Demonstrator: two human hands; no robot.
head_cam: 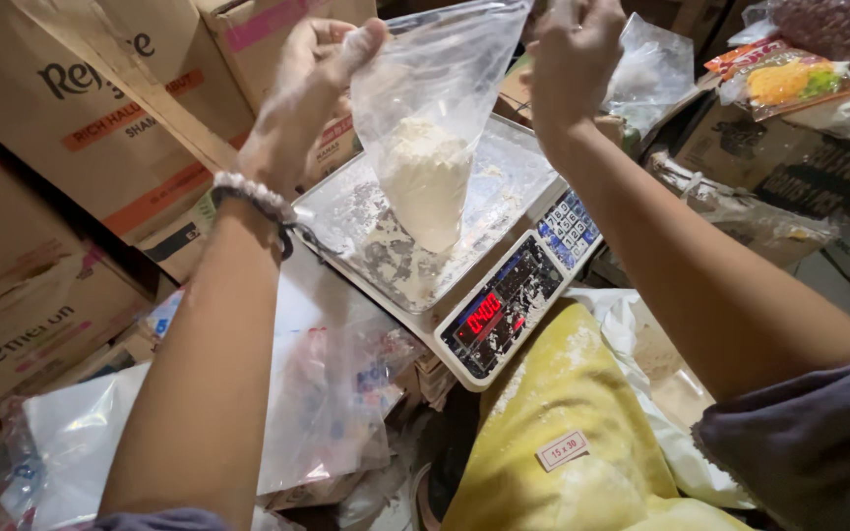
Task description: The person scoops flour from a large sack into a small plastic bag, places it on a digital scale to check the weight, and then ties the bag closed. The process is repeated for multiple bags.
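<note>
Both hands hold a clear plastic bag (435,108) by its mouth above a digital weighing scale (464,256). The left hand (312,84) is closed on the bag's left upper edge, thumb pressed against the film, with a beaded bracelet (253,197) at the wrist; the right hand (575,54) is closed on the right upper edge, its fingertips hidden from this angle. The bag hangs upright with a lump of white powder (425,177) sagging in its lower half, and its bottom tip touches, or very nearly touches, the dusty steel pan (509,172) near the pan's middle; I cannot tell whether the full weight rests there. The scale's red display (479,317) is lit beside a blue keypad (568,226) at the front edge. The step in hand looks like weighing out a portion of powder. Judging from this, the next move calls for letting the bag settle fully on the pan with the grip slack enough not to carry any load, while keeping the mouth up so nothing spills. A yellow sack (563,433) dusted with powder lies just in front of the scale, and cardboard boxes (81,108) are stacked to the left.
</note>
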